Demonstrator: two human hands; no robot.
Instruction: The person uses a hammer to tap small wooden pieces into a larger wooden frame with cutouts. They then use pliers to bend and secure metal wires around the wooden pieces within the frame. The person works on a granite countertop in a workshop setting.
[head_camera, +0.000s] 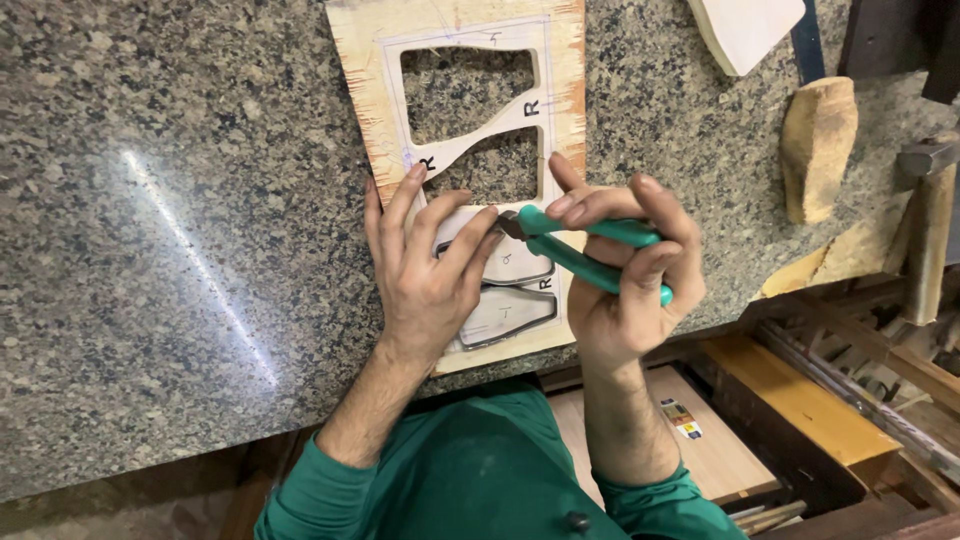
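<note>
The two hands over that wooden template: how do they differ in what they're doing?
The left hand lies spread, fingers pressing down on the wooden template; the right hand is curled around the green-handled pliers. The left hand holds no tool; the right hand aims the pliers' nose toward the left hand's fingertips. The left hand sits over the template's lower cutouts; the right hand is at its right edge. Both are bare, with green sleeves.

Wide open granite countertop (180, 200) stretches left of the left hand (425, 270), nothing lying there. To the right it's crowded: a wooden block (818, 145) and a hammer (930, 215) near the edge, a pale board (745, 30) up top. The plywood template (462, 90) fills the middle.
</note>
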